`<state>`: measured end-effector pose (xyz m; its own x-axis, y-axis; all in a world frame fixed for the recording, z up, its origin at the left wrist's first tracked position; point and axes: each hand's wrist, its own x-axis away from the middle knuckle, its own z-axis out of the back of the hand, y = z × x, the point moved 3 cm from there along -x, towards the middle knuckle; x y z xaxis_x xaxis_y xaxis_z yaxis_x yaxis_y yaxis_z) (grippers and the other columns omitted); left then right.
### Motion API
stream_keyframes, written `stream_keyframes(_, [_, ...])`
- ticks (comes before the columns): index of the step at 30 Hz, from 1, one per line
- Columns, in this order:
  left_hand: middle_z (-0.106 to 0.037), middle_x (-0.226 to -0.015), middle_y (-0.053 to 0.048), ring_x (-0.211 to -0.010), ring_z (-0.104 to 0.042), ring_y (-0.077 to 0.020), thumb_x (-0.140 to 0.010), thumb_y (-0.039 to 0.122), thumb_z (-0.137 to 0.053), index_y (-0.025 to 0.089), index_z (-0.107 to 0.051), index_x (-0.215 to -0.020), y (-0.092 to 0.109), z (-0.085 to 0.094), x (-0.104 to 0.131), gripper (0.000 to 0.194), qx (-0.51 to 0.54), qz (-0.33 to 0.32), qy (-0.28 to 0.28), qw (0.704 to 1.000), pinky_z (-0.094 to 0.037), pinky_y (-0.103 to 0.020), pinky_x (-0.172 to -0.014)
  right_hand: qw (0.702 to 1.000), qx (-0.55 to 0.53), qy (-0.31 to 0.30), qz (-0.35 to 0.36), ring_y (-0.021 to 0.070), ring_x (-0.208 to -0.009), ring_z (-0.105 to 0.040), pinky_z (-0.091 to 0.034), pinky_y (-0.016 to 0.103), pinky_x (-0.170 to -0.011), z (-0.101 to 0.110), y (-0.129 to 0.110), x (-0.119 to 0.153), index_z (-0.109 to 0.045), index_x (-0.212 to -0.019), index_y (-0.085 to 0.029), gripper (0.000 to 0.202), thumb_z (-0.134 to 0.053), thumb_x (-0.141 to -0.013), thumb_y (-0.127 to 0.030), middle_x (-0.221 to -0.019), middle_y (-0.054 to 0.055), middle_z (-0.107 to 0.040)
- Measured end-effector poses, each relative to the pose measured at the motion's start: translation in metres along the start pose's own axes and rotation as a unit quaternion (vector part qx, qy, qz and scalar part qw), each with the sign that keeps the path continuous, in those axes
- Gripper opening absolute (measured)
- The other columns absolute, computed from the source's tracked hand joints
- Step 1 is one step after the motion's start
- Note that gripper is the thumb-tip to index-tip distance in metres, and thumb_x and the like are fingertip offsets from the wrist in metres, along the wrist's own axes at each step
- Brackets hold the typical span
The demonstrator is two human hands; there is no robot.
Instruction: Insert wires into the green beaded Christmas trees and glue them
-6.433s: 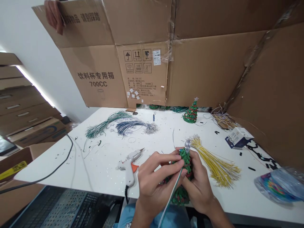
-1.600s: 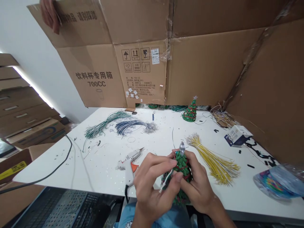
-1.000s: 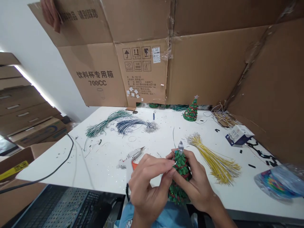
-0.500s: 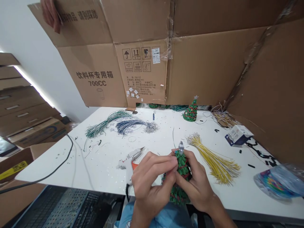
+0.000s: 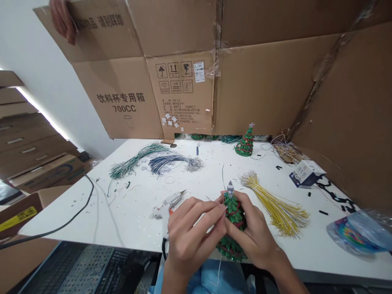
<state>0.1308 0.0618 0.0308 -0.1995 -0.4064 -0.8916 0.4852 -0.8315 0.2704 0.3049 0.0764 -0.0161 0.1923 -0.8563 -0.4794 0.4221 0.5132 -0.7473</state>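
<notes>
R hand [image 5: 257, 234] fingers hold tree [image 5: 235, 211], long axis near upright; L hand [image 5: 194, 237] fingers bunched at its L side, upper half, grip unclear, can't tell.

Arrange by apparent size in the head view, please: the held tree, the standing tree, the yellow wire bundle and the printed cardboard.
1. Printed cardboard
2. Yellow wire bundle and held tree, partly hidden: too alike to rank
3. Standing tree
</notes>
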Motion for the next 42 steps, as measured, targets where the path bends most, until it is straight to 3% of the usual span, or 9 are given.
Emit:
stream_keyframes(12, [-0.082, -0.098, -0.005, -0.082, -0.071, -0.0182, -0.098, 0.003, -0.074, 0.019, -0.072, -0.111, -0.008, 0.007, -0.002, 0.02, -0.026, 0.004, -0.064, 0.998, -0.055, -0.034, -0.074, 0.998, 0.031, -0.053, 0.007, 0.0248, -0.101, -0.081, -0.061, 0.035, -0.089, 0.004, -0.006, -0.005, -0.057, -0.14, -0.025, 0.037, -0.063, -0.105, -0.036, -0.12, 0.007, -0.082])
stream_keyframes(21, [-0.08, -0.098, -0.004, -0.081, -0.064, -0.0185, -0.103, 0.005, -0.071, 0.018, -0.069, -0.113, -0.015, 0.01, 0.001, 0.017, -0.025, 0.028, -0.117, 0.992, -0.049, -0.035, -0.076, 0.993, -0.01, -0.109, -0.05, 0.0251, -0.098, -0.079, -0.06, 0.036, -0.088, 0.001, -0.006, -0.007, -0.056, -0.141, -0.025, 0.037, -0.06, -0.109, -0.043, -0.112, 0.006, -0.08])
stream_keyframes(28, [-0.081, -0.101, -0.006, -0.081, -0.066, -0.018, -0.102, 0.004, -0.07, 0.017, -0.069, -0.116, -0.018, 0.011, 0.005, 0.019, -0.023, 0.001, -0.108, 0.994, -0.052, -0.033, -0.074, 0.992, 0.003, -0.114, -0.051, 0.0262, -0.099, -0.078, -0.059, 0.036, -0.088, 0.0, -0.008, -0.005, -0.057, -0.142, -0.025, 0.038, -0.06, -0.11, -0.045, -0.113, 0.006, -0.081])
stream_keyframes(34, [-0.082, -0.1, -0.006, -0.081, -0.069, -0.0179, -0.102, 0.006, -0.07, 0.018, -0.07, -0.115, -0.02, 0.012, 0.006, 0.018, -0.013, -0.003, -0.108, 0.994, -0.055, -0.032, -0.074, 0.99, 0.02, -0.127, -0.054, 0.0289, -0.111, -0.079, -0.061, 0.038, -0.093, 0.001, -0.003, -0.002, -0.056, -0.148, -0.028, 0.043, -0.059, -0.11, -0.049, -0.127, 0.008, -0.081])
stream_keyframes(42, [-0.082, -0.102, -0.006, -0.082, -0.067, -0.0183, -0.096, -0.001, -0.073, 0.017, -0.073, -0.12, -0.02, 0.01, 0.008, 0.029, -0.049, -0.024, -0.089, 0.994, -0.053, -0.033, -0.073, 0.986, 0.004, -0.147, -0.084, 0.0292, -0.109, -0.076, -0.059, 0.04, -0.095, 0.007, -0.001, -0.003, -0.057, -0.147, -0.027, 0.045, -0.06, -0.109, -0.051, -0.117, 0.007, -0.079])
